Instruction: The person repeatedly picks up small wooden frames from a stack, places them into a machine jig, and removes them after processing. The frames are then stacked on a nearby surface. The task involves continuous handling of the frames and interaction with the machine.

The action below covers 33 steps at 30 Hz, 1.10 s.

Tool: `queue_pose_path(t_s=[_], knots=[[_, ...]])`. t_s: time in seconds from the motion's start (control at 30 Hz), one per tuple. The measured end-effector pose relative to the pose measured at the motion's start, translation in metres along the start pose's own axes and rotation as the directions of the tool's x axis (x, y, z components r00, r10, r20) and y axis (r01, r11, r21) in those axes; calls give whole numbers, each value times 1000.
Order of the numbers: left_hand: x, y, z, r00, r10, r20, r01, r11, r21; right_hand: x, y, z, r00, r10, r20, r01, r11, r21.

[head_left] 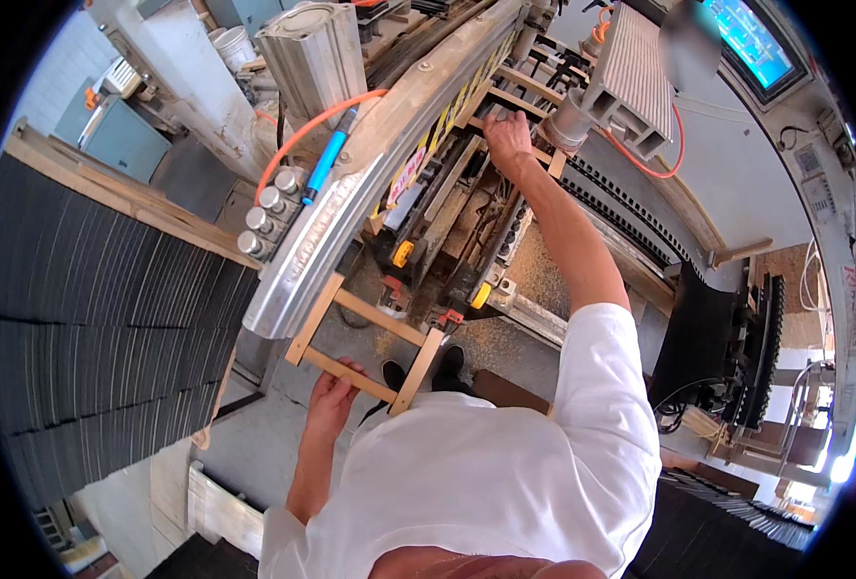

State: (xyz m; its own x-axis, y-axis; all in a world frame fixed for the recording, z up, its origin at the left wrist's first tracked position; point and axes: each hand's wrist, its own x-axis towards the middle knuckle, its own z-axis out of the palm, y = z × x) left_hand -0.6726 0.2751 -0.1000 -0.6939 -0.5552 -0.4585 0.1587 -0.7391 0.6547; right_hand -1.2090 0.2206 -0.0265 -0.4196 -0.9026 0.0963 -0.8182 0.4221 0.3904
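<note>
My left hand (331,394) grips the near rail of a light wooden frame (418,372), with the fingers under the rail. This frame is held tilted in front of my body, above the floor. My right hand (507,141) reaches far into the machine, with its fingers closed on a second wooden frame (556,164). That frame lies across the machine's rails, close to a round metal clamp cylinder (568,121). My right hand and forearm cover part of it.
A metal machine beam (351,183) with a blue marker (326,166) and round knobs runs between my arms. Dark stacked slats (110,318) stand at left. Sawdust (539,280) lies around the rails. A lit screen (751,43) is at the far right.
</note>
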Motion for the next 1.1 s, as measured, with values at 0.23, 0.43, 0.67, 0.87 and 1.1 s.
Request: queue_pose_path(t_s=[0.23, 0.43, 0.67, 0.87, 1.1], knots=[[-6, 7, -43, 994, -60, -90, 52, 994, -93, 13, -1, -3, 987, 156, 34, -159, 947, 277], [10, 4, -53, 991, -55, -122, 43, 994, -97, 32, 11, 3, 976, 193, 98, -213, 936, 279], [13, -8, -43, 978, -68, -196, 53, 995, -83, 56, 31, 18, 980, 185, 71, -196, 951, 237], [17, -28, -40, 969, -84, -233, 51, 988, -147, 70, 49, 32, 988, 143, 60, -155, 932, 329], [33, -40, -40, 959, -154, -239, 144, 988, -59, 85, 62, 53, 991, 122, 49, -131, 925, 356]])
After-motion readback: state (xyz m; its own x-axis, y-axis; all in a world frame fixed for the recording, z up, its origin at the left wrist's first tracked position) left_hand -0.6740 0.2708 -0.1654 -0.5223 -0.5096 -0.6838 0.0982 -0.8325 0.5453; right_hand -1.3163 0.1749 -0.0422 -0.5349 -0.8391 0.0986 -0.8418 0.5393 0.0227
